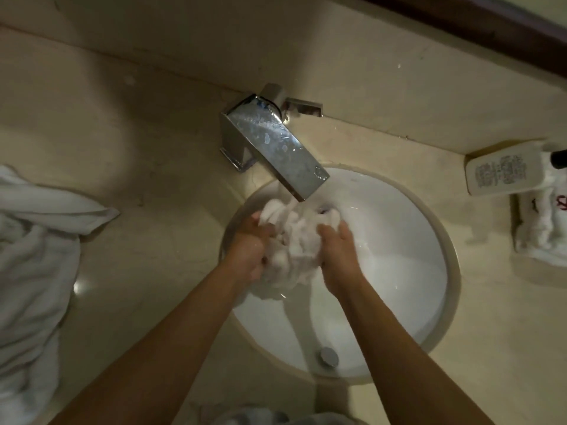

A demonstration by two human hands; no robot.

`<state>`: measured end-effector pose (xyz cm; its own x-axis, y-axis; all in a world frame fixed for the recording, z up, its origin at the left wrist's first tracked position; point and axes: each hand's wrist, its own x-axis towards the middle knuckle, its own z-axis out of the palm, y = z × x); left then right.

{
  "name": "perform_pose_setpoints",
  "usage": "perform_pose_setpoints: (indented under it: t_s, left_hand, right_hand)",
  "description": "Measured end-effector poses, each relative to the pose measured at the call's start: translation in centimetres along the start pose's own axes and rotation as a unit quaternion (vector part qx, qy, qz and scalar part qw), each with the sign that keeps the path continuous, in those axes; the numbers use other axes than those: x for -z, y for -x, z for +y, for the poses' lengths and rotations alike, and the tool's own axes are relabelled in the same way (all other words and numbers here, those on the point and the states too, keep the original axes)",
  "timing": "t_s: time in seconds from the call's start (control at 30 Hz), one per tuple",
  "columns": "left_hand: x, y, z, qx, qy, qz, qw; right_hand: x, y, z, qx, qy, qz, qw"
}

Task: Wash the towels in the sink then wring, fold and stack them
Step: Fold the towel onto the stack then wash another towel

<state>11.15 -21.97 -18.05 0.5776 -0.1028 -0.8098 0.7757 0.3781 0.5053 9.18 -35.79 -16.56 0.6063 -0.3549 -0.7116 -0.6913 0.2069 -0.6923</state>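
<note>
**Both hands bunch a wet towel under the tap**

A white towel [291,240] is crumpled into a loose wad inside the round white sink [399,240], directly beneath the spout of the chrome faucet [273,145]. Bunched as it is, the wad has no clear long axis — it only runs a little more from the spout toward the person than from side to side.

The towel sits between the hands. The left hand [250,243] grips its left side with curled fingers; the right hand [337,250] grips its right side, fingers curled into the cloth.

A heap of white towels [33,256] lies on the beige tabletop [147,148] at the left, well apart from the sink. At the right edge — a white bottle [503,171] lies beside another white cloth [543,231].
</note>
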Motion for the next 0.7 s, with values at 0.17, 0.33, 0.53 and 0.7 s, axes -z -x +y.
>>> perform_pose_setpoints:
  t_s: [0.17,0.33,0.53,0.7]
  left_hand:
    - [1.4,1.5,-0.2,0.079,0.331,-0.063,0.938]
    - [0.5,2.2,-0.8,0.198,0.239,-0.094,0.946]
    - [1.2,2.1,0.3,0.097,0.249,-0.166,0.949]
    - [1.8,1.5,-0.1,0.048,0.249,-0.148,0.956]
  right_hand:
    - [3.9,2.5,-0.5,-0.153,-0.286,-0.038,0.945]
    - [3.4,4.6,-0.1,-0.214,-0.336,-0.155,0.904]
    - [4.3,4.0,-1.4,-0.283,-0.231,-0.096,0.926]
    - [8.9,3.0,-3.6,-0.131,-0.373,-0.03,0.918]
